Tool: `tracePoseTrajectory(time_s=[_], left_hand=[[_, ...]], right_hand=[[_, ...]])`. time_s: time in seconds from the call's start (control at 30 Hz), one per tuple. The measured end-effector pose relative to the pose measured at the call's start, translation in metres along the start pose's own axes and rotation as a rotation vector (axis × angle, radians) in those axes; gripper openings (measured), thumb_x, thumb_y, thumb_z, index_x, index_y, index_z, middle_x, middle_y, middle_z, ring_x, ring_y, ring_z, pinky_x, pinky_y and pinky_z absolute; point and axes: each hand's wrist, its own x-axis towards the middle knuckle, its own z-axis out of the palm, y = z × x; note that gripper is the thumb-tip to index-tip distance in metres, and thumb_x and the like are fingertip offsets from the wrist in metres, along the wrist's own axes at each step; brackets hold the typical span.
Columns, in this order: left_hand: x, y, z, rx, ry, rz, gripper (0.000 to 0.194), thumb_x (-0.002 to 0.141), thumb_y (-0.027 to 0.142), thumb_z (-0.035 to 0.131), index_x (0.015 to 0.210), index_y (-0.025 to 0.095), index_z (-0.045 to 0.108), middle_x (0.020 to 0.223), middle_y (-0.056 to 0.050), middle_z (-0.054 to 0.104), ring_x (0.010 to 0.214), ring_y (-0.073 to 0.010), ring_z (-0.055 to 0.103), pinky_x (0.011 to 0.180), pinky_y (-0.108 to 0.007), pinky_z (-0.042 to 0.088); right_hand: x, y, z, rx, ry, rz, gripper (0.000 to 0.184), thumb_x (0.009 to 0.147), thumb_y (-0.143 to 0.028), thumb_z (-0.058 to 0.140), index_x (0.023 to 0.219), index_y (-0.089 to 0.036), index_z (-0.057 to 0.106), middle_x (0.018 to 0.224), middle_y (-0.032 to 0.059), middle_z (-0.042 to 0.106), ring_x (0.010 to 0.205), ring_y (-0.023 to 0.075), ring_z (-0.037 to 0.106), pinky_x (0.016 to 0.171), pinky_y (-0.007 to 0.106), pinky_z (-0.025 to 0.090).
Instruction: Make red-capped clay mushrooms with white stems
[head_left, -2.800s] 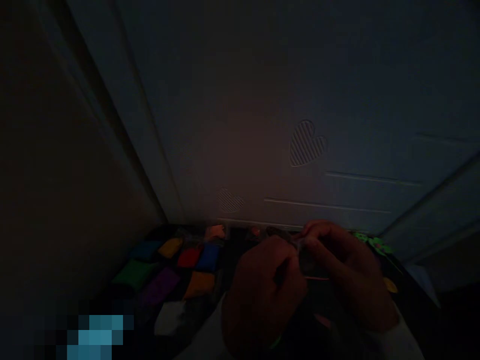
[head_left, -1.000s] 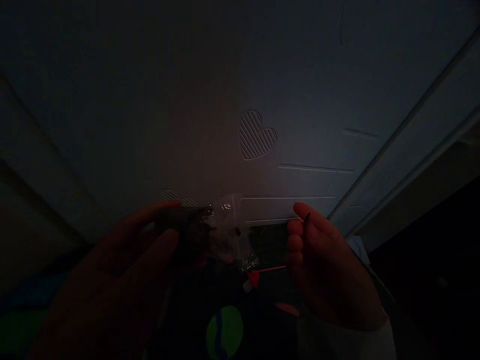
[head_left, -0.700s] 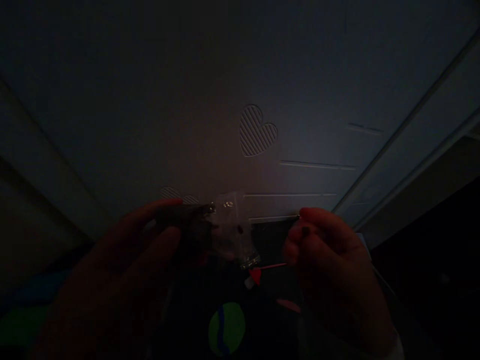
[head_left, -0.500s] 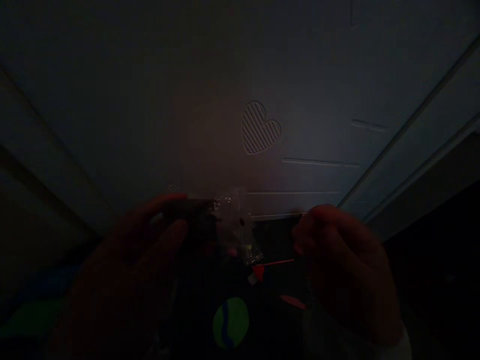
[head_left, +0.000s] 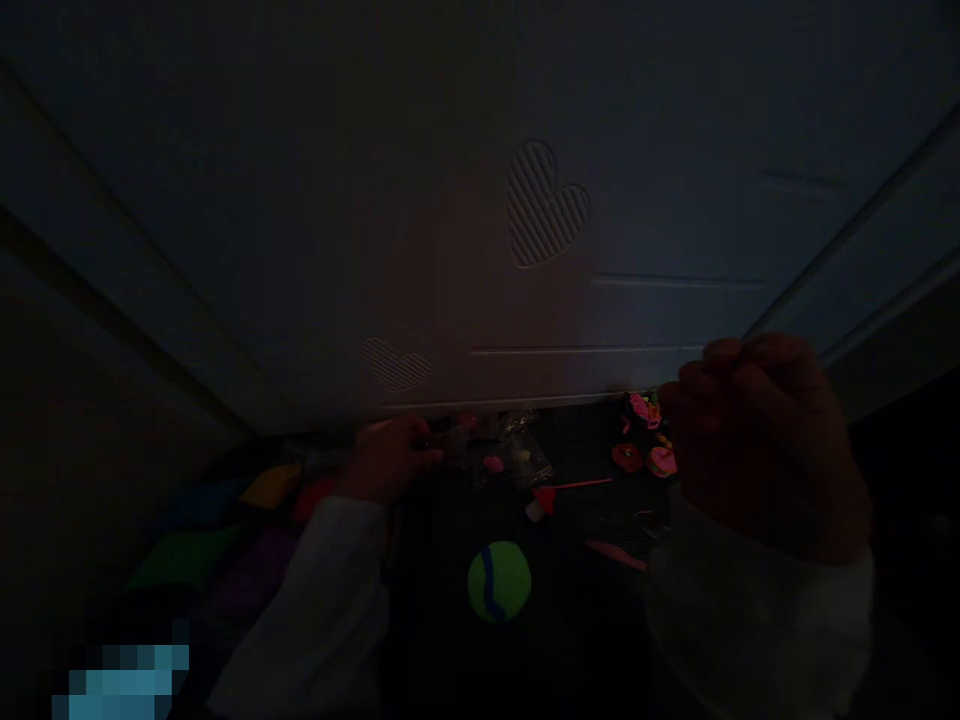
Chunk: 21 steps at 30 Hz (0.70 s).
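The scene is very dark. At the back of the dark surface, against the wall, my left hand (head_left: 390, 458) has its thumb and fingers closed at the edge of a small clear plastic bag (head_left: 454, 447). More clear bags (head_left: 531, 462) and a pink lump (head_left: 493, 464) lie just right of it. My right hand (head_left: 765, 440) is raised on the right, fingertips pinched together; whatever they hold, if anything, cannot be made out. In front of the hands lies a green ball-like disc with a blue stripe (head_left: 511, 580).
Colored packets, including green (head_left: 184, 558), yellow (head_left: 271, 487) and purple (head_left: 259, 568), lie at the left. A red-tipped stick (head_left: 545, 499), a pink blade-shaped tool (head_left: 616, 554) and small pink pieces (head_left: 661, 460) sit to the right. The pale wall (head_left: 450, 250) with heart reliefs rises behind.
My left hand has moved away from me with the clear bag, down to the back of the surface. My right hand has moved right and up, still pinched. The view has shifted.
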Motion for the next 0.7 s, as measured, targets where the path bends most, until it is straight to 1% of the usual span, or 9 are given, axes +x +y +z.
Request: tracePoseTrajectory(time_s=[0.13,0.23,0.33,0.37,0.47,0.5,0.6,0.67,0.7], left_hand=[[0.002,-0.003,0.003,0.036,0.047,0.003,0.019,0.063,0.032,0.068,0.077,0.02,0.062,0.079,-0.005,0.07,0.083,-0.0257,0.065,0.073,-0.032,0.047],[-0.001,0.005,-0.003,0.032,0.113,0.012,0.026,0.07,0.036,0.062,0.087,0.017,0.064,0.093,-0.011,0.07,0.093,-0.0306,0.064,0.08,-0.037,0.047],[-0.01,0.023,-0.013,-0.006,0.201,0.019,0.037,0.077,0.041,0.056,0.102,0.014,0.062,0.113,-0.015,0.065,0.108,-0.0336,0.058,0.09,-0.041,0.044],[-0.016,0.031,-0.018,-0.025,0.224,0.016,0.041,0.078,0.043,0.054,0.106,0.013,0.061,0.115,-0.016,0.064,0.109,-0.0337,0.058,0.091,-0.042,0.044],[-0.039,0.061,-0.031,-0.125,0.272,0.019,0.042,0.082,0.046,0.051,0.11,0.017,0.06,0.11,-0.01,0.068,0.1,-0.0262,0.064,0.086,-0.036,0.048],[-0.049,0.071,-0.035,-0.192,0.264,0.037,0.04,0.083,0.048,0.051,0.108,0.02,0.061,0.106,-0.006,0.07,0.096,-0.0227,0.065,0.081,-0.031,0.05],[-0.075,0.097,-0.04,-0.7,0.208,0.064,0.027,0.077,0.046,0.063,0.09,0.023,0.067,0.087,0.0,0.073,0.079,-0.0163,0.067,0.067,-0.023,0.051],[-0.087,0.109,-0.04,-0.878,0.128,0.096,0.017,0.079,0.04,0.064,0.084,0.024,0.068,0.08,0.004,0.072,0.068,-0.0116,0.065,0.062,-0.02,0.05],[-0.091,0.113,-0.039,-0.934,0.111,0.109,0.013,0.08,0.036,0.064,0.08,0.024,0.068,0.077,0.004,0.072,0.067,-0.0104,0.064,0.064,-0.019,0.05]], right_hand=[[0.002,0.004,-0.003,-0.033,0.038,-0.017,0.02,0.083,-0.02,0.06,0.086,-0.038,0.069,0.077,-0.0021,0.061,0.067,0.0104,0.056,0.06,0.023,0.049],[0.003,0.008,-0.002,-0.008,0.004,0.015,0.021,0.088,-0.022,0.053,0.084,-0.035,0.07,0.072,-0.0039,0.062,0.062,0.0078,0.058,0.057,0.02,0.048],[0.004,0.011,0.004,0.074,-0.041,0.046,0.023,0.089,-0.018,0.05,0.081,-0.031,0.068,0.072,-0.006,0.067,0.063,0.0073,0.064,0.058,0.02,0.051],[0.004,0.012,0.006,0.105,-0.057,0.046,0.023,0.088,-0.017,0.05,0.081,-0.03,0.067,0.074,-0.0062,0.069,0.066,0.0078,0.066,0.06,0.02,0.053],[0.001,0.015,0.013,0.119,-0.126,0.086,0.017,0.087,-0.017,0.05,0.082,-0.027,0.063,0.08,-0.0048,0.073,0.072,0.0092,0.069,0.065,0.021,0.056],[0.0,0.016,0.016,0.097,-0.143,0.106,0.015,0.086,-0.017,0.051,0.083,-0.026,0.063,0.082,-0.0042,0.073,0.072,0.009,0.069,0.064,0.02,0.055],[-0.003,0.02,0.022,0.014,-0.174,0.131,0.009,0.085,-0.021,0.056,0.084,-0.025,0.063,0.079,-0.0041,0.072,0.064,0.0076,0.067,0.056,0.017,0.054],[-0.005,0.024,0.025,-0.006,-0.179,0.114,0.005,0.084,-0.022,0.058,0.086,-0.026,0.061,0.075,-0.0049,0.072,0.059,0.0076,0.066,0.052,0.017,0.053],[-0.006,0.026,0.027,0.002,-0.181,0.109,0.005,0.084,-0.023,0.059,0.087,-0.026,0.06,0.075,-0.0051,0.072,0.058,0.0083,0.066,0.052,0.018,0.053]])
